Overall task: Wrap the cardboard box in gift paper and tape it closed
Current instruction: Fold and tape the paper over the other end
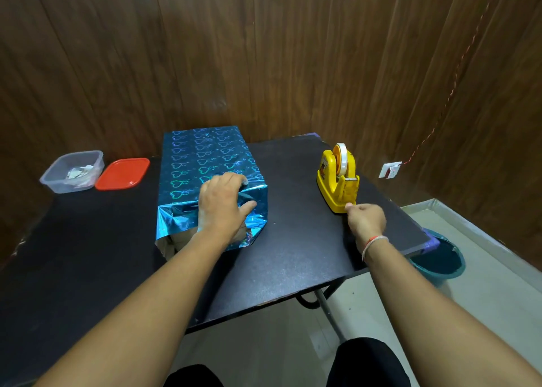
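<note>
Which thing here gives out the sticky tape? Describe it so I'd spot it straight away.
Start at the black table and look to its right side, past the box wrapped in shiny blue paper. There stands the tape dispenser, with the right hand at its near end. It is the only yellow thing on the table, with a roll of tape upright in its top.

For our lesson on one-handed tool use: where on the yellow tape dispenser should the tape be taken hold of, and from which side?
Pinch the free tape end at the cutter lip on the yellow tape dispenser, its low near end. Come from the near side, as the right hand does: the roll sits high at the back and feeds forward toward the person. The left hand presses the blue gift paper, so only one hand is free.
</note>
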